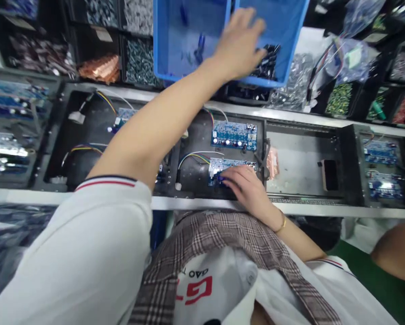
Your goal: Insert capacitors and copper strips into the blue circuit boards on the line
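Note:
My left hand (pixel 239 45) hovers over the right-hand blue bin (pixel 292 40), slightly blurred, its fingers spread and nothing visible in them. Small dark components (pixel 272 58) lie in that bin, close to my thumb. Down at the lower circuit board (pixel 231 163), my right hand (pixel 245 185) has its fingertips closed on a small blue component (pixel 220 177) at the board's left part. My fingers hide much of this board's lower right. Above it, in the same black tray (pixel 195 183), is a second blue circuit board (pixel 234 134). Coloured wires (pixel 199 155) run leftward from the lower board.
Another blue bin (pixel 158 40) with a few blue parts adjoins on the left. Black compartments of screws (pixel 140 58) and copper-coloured pieces (pixel 101 67) line the back. More board trays (pixel 361 158) stand along the line. A phone-like black object (pixel 330 175) lies right. Another person's arm (pixel 397 253) shows at far right.

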Demonstrator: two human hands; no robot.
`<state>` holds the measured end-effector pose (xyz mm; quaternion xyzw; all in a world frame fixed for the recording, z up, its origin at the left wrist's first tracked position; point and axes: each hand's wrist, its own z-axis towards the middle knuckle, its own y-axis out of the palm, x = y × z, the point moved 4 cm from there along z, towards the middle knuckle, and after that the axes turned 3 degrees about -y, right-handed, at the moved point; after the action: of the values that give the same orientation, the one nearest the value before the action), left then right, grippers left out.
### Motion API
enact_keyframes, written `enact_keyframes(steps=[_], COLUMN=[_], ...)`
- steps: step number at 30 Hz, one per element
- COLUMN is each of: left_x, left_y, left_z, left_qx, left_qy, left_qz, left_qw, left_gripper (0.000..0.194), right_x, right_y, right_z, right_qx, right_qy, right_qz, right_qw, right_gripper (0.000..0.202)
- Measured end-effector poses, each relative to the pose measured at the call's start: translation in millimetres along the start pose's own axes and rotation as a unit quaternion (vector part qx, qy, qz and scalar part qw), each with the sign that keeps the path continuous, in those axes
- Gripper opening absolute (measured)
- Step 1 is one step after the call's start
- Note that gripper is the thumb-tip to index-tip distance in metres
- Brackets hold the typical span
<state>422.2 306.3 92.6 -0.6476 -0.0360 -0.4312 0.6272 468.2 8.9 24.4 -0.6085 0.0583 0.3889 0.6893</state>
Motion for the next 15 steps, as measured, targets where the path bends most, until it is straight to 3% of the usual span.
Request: enact_keyframes(steps=[2, 5, 9, 15], left_x=[13, 14, 4, 1], left_y=[36.9, 65.6, 66.6, 65.8], left_z=[11, 23, 40, 58], left_qx=[-0.095, -0.141, -0.143, -0.176], left_qy=[0.01, -0.043, -0.001, 0.138], left_qz=[-0.019, -0.103, -0.135, -0.017], left_qw=[0.995, 0.984, 0.98, 0.974], left_gripper=[0.067, 0.075, 0.056, 0.057], right_x=[2, 4, 6, 6], right_y=[9, 21, 33, 38], right_z=[0, 2, 3, 2], right_qx=[-0.024, -0.049, -0.08, -0.1], right_qy=[0.002, -0.002, -0.011, -0.027], right_qz=[-0.009, -0.024, -0.046, -0.059], right_qw=[1.0, 0.999, 0.996, 0.993], right_gripper=[0.018, 0.016, 0.015, 0.016])
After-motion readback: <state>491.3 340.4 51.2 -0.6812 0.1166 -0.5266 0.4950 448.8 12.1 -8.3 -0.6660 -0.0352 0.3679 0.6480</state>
